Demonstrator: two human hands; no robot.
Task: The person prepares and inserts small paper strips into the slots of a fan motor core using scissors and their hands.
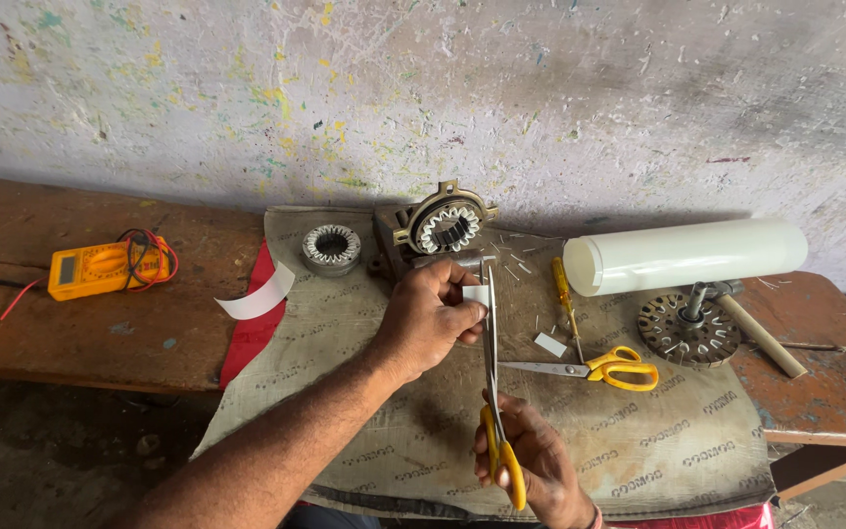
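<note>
My left hand (pixel 428 318) pinches a small white strip of paper (pixel 476 293) over the grey woven sack (pixel 345 431) that covers the bench. My right hand (pixel 531 460) grips yellow-handled scissors (pixel 493 392), blades pointing up and away, with the paper strip at the blades. Just beyond my left hand stands a motor stator (pixel 446 229) in a brass-coloured frame, its slots lined with white paper.
A second pair of yellow scissors (pixel 599 368) and a yellow screwdriver (pixel 564 294) lie to the right. A white roll (pixel 687 256), a rotor disc (pixel 687 331) and a hammer (pixel 758 333) sit further right. A small stator core (pixel 331 248), a curled white strip (pixel 257 297) and a yellow multimeter (pixel 100 266) lie left.
</note>
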